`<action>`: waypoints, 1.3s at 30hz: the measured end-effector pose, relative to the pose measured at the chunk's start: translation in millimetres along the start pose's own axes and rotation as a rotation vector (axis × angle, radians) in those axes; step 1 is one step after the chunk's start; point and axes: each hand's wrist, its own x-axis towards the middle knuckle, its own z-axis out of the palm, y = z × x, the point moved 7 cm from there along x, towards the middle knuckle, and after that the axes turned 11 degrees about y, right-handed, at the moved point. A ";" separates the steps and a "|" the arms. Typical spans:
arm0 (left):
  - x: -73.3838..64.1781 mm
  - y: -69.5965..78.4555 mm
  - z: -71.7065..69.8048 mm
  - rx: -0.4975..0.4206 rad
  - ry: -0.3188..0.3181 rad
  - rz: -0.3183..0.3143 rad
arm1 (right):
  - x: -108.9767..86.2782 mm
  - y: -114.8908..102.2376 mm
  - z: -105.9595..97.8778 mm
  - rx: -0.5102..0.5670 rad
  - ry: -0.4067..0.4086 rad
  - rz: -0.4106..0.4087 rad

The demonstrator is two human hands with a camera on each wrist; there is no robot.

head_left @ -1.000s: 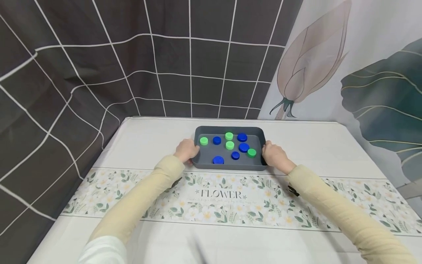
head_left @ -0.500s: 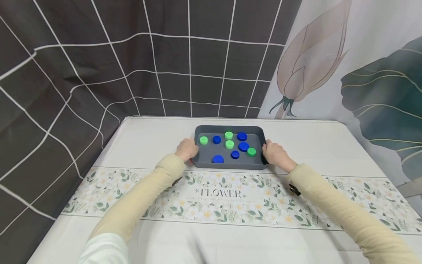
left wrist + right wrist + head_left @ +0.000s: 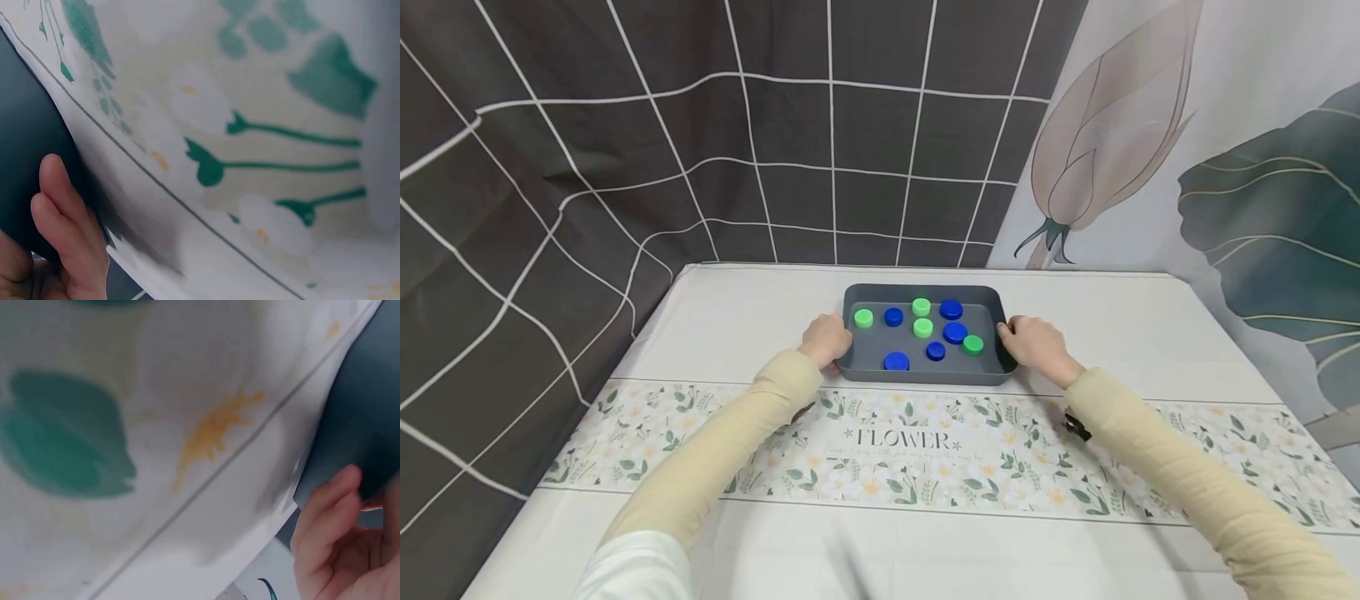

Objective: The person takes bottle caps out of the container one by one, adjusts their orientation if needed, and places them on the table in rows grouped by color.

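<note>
A dark grey rectangular tray (image 3: 925, 377) rests on the far half of the table, with several round blue caps (image 3: 955, 333) and green caps (image 3: 922, 327) spread flat inside it. My left hand (image 3: 826, 339) grips the tray's left side; in the left wrist view its fingers (image 3: 69, 225) lie against the grey outer wall. At the opposite end, the right hand (image 3: 1036, 346) holds the right rim with the thumb and fingers near its edge. The right wrist view shows curled fingers (image 3: 328, 519) at the tray's corner, and part of the thumb is cut off by the frame.
A white tablecloth (image 3: 760, 308) with a floral band and the word FLOWER covers the table. Behind and to the left hangs a dark curtain (image 3: 790, 125) with white grid lines. A flower-print curtain (image 3: 1135, 208) hangs at the right.
My right hand has shifted slightly outward to the right, exposing more of the tray's right corner. The tray, the caps and the left hand look unmoved.
</note>
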 end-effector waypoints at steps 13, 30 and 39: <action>-0.4 1.4 -1.0 0.031 0.020 0.004 | 7.2 -0.4 -19.4 -0.013 0.151 -0.024; -2.1 4.1 -2.2 0.070 0.033 0.038 | 19.1 -23.1 -41.9 0.060 0.267 -0.101; -3.6 4.8 -2.0 0.079 0.034 0.026 | 25.5 -45.2 -30.3 0.229 0.202 -0.189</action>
